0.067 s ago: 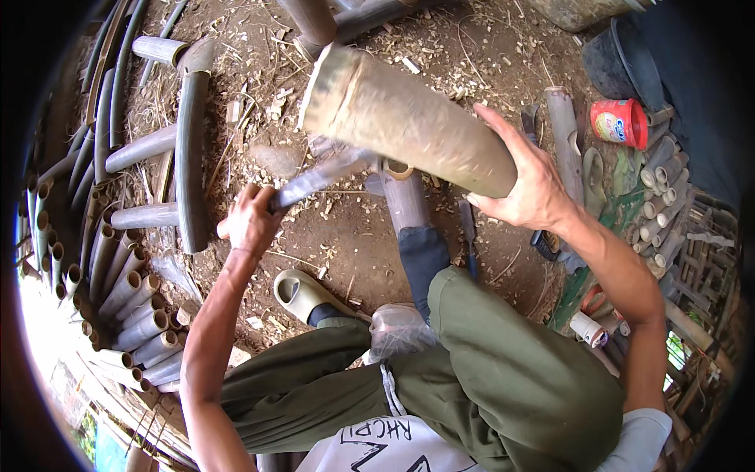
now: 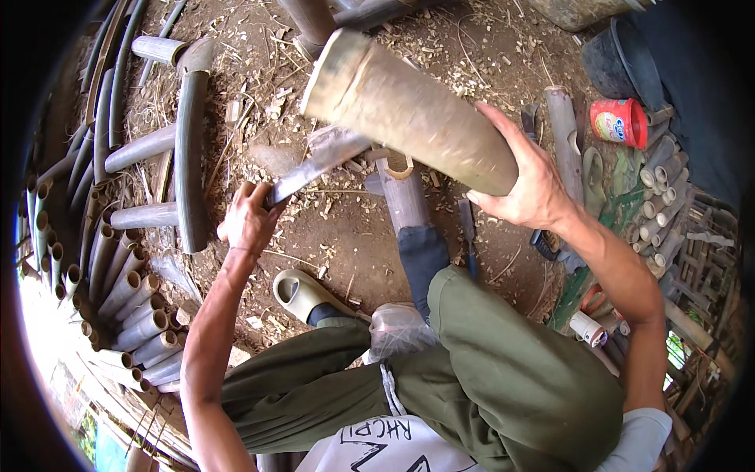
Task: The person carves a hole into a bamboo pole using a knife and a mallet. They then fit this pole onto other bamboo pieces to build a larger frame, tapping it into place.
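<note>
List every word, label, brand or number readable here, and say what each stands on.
Printed wording and brands aren't copied out; these carry it:
Red tub: light-coloured lettering on its side.
White shirt: black lettering, with larger black marks cut off by the picture's lower edge.
White cylinder: print too small to read.

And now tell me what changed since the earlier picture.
The far end of the thick bamboo piece has swung slightly up in the picture, the blade likewise. Nothing was taken or let go: the right grip keeps the bamboo piece, the left grip the blade. The red container and sandal stayed put.
</note>
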Tool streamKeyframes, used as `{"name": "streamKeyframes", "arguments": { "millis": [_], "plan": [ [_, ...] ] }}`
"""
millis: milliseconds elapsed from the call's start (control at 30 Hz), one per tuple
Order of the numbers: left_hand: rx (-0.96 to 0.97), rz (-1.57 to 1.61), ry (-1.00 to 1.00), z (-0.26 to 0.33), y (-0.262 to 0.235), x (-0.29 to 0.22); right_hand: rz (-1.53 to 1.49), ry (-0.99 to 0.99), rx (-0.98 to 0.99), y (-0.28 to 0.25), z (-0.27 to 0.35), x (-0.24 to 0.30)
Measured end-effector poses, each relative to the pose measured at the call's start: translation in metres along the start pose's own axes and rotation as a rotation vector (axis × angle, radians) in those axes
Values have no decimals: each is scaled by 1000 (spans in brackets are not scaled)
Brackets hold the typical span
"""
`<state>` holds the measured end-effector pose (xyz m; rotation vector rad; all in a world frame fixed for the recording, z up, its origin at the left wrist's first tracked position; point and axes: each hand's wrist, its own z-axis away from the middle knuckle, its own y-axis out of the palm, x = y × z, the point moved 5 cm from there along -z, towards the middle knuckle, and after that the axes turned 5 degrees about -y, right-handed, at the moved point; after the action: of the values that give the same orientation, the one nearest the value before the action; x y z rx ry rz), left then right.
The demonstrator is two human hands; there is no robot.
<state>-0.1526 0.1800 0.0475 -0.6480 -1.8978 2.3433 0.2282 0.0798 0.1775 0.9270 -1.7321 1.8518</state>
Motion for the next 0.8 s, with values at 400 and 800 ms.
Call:
{"name": "streamKeyframes", "arguments": {
  "millis": [400,800],
  "plan": [
    [315,-61,107,7,28,-24,237,-457,118,15,4,13],
    [305,-144,94,-5,35,-22,403,-997,371,48,24,35]
  ]
}}
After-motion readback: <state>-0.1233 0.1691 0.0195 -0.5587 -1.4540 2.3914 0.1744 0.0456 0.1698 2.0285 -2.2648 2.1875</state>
